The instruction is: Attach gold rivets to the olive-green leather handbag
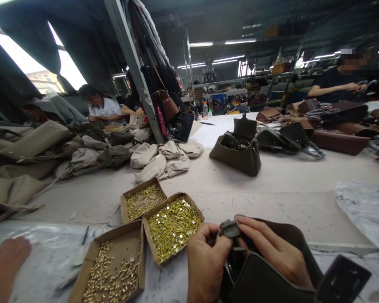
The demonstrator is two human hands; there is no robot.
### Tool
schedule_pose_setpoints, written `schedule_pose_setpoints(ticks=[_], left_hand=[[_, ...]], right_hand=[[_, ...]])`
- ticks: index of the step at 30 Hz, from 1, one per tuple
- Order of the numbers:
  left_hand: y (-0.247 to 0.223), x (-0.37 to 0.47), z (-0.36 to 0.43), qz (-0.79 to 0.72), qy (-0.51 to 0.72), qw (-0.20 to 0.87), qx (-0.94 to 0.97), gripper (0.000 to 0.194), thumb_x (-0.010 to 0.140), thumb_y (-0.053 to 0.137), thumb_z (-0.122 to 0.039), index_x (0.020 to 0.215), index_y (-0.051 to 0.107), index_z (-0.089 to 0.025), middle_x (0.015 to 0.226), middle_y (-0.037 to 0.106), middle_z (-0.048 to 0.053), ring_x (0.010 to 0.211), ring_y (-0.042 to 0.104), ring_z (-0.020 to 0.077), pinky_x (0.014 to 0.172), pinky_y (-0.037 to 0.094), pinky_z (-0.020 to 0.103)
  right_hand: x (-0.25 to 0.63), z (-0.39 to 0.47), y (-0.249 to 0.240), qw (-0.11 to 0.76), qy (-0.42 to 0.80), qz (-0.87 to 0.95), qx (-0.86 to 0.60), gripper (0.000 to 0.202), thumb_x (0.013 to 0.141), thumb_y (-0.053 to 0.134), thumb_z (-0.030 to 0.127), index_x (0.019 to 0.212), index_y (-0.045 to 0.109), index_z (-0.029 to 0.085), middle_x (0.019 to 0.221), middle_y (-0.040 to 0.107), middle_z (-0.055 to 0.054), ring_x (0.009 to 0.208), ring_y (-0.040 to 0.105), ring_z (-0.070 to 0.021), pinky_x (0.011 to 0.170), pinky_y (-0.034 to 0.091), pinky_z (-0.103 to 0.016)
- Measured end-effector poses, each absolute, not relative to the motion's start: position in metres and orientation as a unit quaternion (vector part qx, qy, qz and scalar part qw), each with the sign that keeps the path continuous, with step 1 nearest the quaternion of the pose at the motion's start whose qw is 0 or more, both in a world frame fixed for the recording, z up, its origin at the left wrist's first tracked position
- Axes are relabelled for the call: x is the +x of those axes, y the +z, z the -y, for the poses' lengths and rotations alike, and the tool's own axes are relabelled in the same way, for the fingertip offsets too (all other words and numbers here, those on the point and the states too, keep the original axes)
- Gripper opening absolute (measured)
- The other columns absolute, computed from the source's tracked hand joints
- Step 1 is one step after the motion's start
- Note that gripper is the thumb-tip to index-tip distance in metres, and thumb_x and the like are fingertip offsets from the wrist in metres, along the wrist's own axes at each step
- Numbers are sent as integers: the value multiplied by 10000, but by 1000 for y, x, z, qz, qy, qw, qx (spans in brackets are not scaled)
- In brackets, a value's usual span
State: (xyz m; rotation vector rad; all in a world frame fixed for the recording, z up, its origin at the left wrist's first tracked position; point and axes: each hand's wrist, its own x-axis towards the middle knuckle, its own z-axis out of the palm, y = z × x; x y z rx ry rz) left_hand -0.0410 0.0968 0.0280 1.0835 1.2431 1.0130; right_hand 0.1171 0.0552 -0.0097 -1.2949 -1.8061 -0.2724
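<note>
While both our hands, left and right, pinch the small tab of the soft, light bag on the near table, we judge its stiffer rim the best hold.

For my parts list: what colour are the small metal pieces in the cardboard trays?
Shiny gold, brass-like, the small metal pieces fill three cardboard trays; the head view shows them.

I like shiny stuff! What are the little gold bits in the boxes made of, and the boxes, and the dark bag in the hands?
The gold bits look like brass-coloured metal: they glint. The boxes look like plain brown cardboard, matte with torn-looking edges. The dark bag seems to be smooth olive leather or imitation; which one cannot be told.
</note>
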Motion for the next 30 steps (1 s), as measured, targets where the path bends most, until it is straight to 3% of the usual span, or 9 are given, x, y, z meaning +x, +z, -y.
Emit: schedule_pose_setpoints(ticks=[9, 18, 26, 30], left_hand=[[26, -39, -94, -530, 435, 551, 476, 270, 656, 756, -403, 667, 695, -141, 614, 632, 16, 599, 527, 142, 577, 426, 232], [17, -41, -96, -527, 437, 551, 477, 221, 666, 778, -349, 677, 692, -146, 622, 633, 8, 599, 515, 130, 580, 433, 219], [11, -43, -99, -506, 448, 587, 446, 274, 697, 805, -365, 810, 710, -134, 706, 673, 20, 612, 532, 118, 616, 472, 214], [16, -42, -98, -525, 435, 571, 457, 257, 709, 790, -347, 822, 696, -136, 757, 698, 36, 663, 577, 141, 641, 495, 227]], right_hand=[[114, -58, -9, 458, -63, 735, -496, 209, 1107, 482, 250, 1123, 685, 205, 1159, 736, -90, 1030, 728, -216, 890, 603, -300], [117, -66, -10, 498, 96, 685, -523, 158, 1033, 570, 237, 896, 649, 241, 997, 721, -23, 847, 733, -177, 738, 575, -255], [108, -62, -7, 512, 73, 678, -523, 143, 1053, 476, 213, 1017, 612, 237, 1029, 717, -46, 948, 719, -215, 807, 582, -302], [105, -60, -10, 506, 4, 689, -518, 262, 1040, 439, 166, 1223, 623, 205, 1110, 721, -98, 965, 720, -237, 793, 624, -323]])
